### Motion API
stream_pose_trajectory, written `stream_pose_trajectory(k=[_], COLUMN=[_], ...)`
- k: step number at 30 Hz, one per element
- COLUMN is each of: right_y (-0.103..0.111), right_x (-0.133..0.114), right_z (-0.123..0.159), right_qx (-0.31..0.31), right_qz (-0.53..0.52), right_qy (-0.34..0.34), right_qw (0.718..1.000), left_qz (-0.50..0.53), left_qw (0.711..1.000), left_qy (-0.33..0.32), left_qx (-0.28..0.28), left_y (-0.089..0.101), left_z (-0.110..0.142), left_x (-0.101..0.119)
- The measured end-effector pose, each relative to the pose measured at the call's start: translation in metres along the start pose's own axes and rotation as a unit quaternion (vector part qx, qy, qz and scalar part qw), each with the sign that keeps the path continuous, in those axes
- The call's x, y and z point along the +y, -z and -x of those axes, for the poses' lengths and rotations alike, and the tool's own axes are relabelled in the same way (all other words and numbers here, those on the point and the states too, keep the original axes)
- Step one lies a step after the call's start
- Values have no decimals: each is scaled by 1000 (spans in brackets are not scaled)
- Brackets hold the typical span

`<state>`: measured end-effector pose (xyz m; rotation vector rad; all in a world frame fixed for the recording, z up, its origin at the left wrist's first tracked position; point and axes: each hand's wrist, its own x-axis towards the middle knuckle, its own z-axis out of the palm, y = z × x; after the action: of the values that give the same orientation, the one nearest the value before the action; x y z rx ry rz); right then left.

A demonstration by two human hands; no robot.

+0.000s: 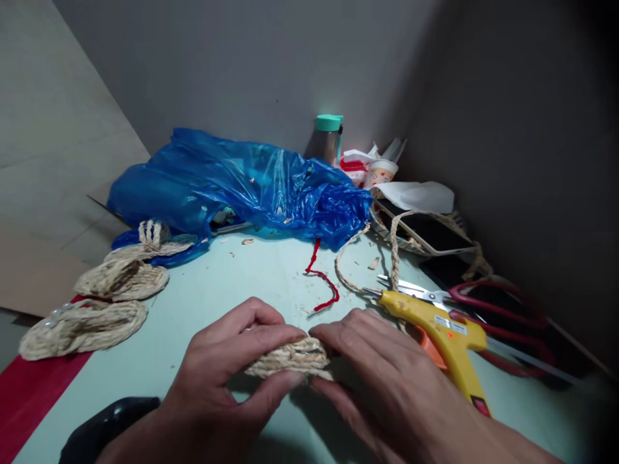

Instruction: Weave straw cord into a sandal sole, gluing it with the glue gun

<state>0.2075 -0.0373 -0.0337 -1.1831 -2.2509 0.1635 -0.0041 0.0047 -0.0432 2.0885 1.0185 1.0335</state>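
Between my two hands, low in the middle of the head view, is a small piece of coiled straw braid [290, 358], much like the little woven slippers at the left. My left hand [232, 367] pinches its left part, thumb below and fingers on top. At its right end my right hand [372, 367] grips it the same way. The far side of the piece is hidden by my fingers. Just right of my right hand lies a yellow glue gun [435, 325], its red light on. A red yarn strand [326, 283] lies beyond my hands.
Several small straw slippers [116, 280] lie at the left, near a red strip [43, 399]. A blue plastic bag [232, 180] spans the back. Red-handled scissors [503, 296], a phone [438, 232], a paper cup [382, 173] and a bottle [329, 138] are rightward. A black object [111, 422] sits lower left.
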Motion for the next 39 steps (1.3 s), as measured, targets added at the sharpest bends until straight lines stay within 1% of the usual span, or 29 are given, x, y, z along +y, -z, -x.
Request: stream_pose_trajectory(k=[1, 3, 5, 7, 10, 11, 13, 15, 16, 17, 19, 21, 22, 24, 26, 28, 29, 31, 36, 39], right_y=[-2, -5, -7, -7, -3, -2, 1, 1, 1, 0, -4, -8, -11, -14, -14, -12, -11, -10, -14, -16], right_x=[1, 3, 5, 5, 4, 4, 3, 2, 1, 1, 2, 4, 5, 7, 9, 9, 10, 10, 8, 3], right_z=[1, 1, 1, 1, 1, 2, 3, 4, 4, 5, 7, 9, 10, 11, 12, 13, 14, 15, 20, 20], right_qx=[16, 18, 16, -2, -52, -66, -76, -71, -60, -42, -12, -3, 6, 10, -16, -77, -98, -114, -92, -105], right_qz=[10, 28, 26, 13, 8, 9, 3, -9, -16, -26, -40, -46, -49, -59, -75, -80, -82, -90, -115, -116], right_qy=[8, 17, 31, 40, 36, 33, 32, 21, 13, 9, -4, -2, 2, 10, 7, -6, -11, -16, -46, -61], right_qw=[1000, 999, 999, 999, 998, 997, 997, 997, 998, 999, 999, 999, 999, 998, 997, 994, 992, 989, 988, 986], left_qz=[4, 18, 37, 57, 88, 99, 134, 174, 187, 190, 173, 158, 160, 185, 207, 200, 189, 179, 191, 173], left_qw=[1000, 999, 998, 994, 985, 980, 964, 944, 938, 937, 944, 948, 945, 929, 906, 897, 900, 910, 920, 922], left_qy=[15, 36, 50, 67, 104, 122, 169, 215, 225, 226, 217, 219, 229, 268, 320, 347, 347, 330, 291, 294], left_qx=[3, -3, -30, -65, -107, -120, -153, -181, -188, -188, -176, -169, -169, -176, -185, -186, -184, -176, -181, -182], left_y=[-1, -3, -3, -2, 0, 0, 1, 1, 1, 2, 2, 2, 1, 1, 1, 0, 0, 0, 1, 1], left_z=[0, 1, 1, 0, -4, -5, -8, -11, -11, -12, -12, -12, -12, -12, -13, -13, -13, -13, -14, -14], left_x=[1, 1, 0, -3, -6, -6, -6, -6, -5, -4, -3, -2, -2, -1, 0, 1, 1, 1, -1, -2])
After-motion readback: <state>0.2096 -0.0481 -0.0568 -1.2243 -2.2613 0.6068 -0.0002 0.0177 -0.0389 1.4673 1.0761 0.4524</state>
